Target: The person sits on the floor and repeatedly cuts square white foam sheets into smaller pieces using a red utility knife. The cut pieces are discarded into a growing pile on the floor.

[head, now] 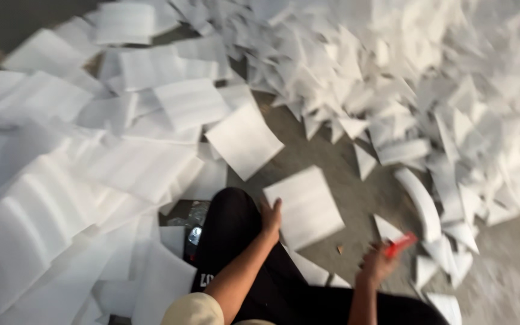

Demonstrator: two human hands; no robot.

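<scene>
On the concrete floor point(332, 162), between a spread of large white foam sheets point(133, 162) at left and a heap of small foam offcuts point(428, 78) at upper right, a single squarish foam sheet point(304, 206) is lying flat just beside the person's black-trousered knee point(233, 222).

Left hand point(271, 218): laid open, fingers spread, on the near-left edge of that sheet; nothing is gripped, it is only pressed or steadied.

Right hand point(375, 263): closed around a red cutter point(401, 244) (judged to be a utility knife; motion blur, so blade state cannot be told). It is held off the sheet, to the right of it, above bare floor.

Step in hand, as judged: the sheet is being pinned down ahead of a cut; no cut is begun on it. The next move would call for the cutter to be brought left onto the sheet, with the pinning fingers kept clear of the cut line.

Orientation: the cutter's long axis is run diagonally, tip pointed up-right, away from the person and away from the sheet. The sheet is near square, slightly longer along the axis running away from the person, rotated a little anticlockwise in the view.

A dark object with a bluish glint point(194, 235) is seen left of the knee; not identifiable.
</scene>
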